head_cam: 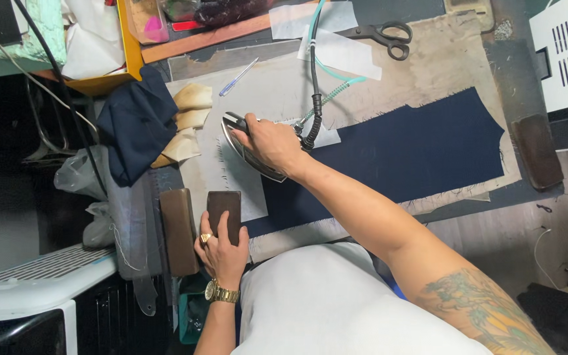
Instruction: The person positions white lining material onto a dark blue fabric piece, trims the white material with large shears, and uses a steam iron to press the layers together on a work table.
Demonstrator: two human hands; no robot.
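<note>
My right hand (267,141) grips the handle of a metal iron (241,148), which rests on a white piece of interfacing (231,181) at the left end of a navy fabric panel (415,148). The iron's black cord (313,85) runs up and away from it. My left hand (220,248), wearing a ring and a gold watch, holds a dark brown wooden block (224,209) at the near edge of the padded pressing board (442,52).
A second brown block (179,230) lies left of my left hand. Black scissors (386,36), a blue pen (238,77), folded navy cloth (136,125) and beige cloth pieces (189,121) sit around the board. A brown pad (538,151) lies at the right edge.
</note>
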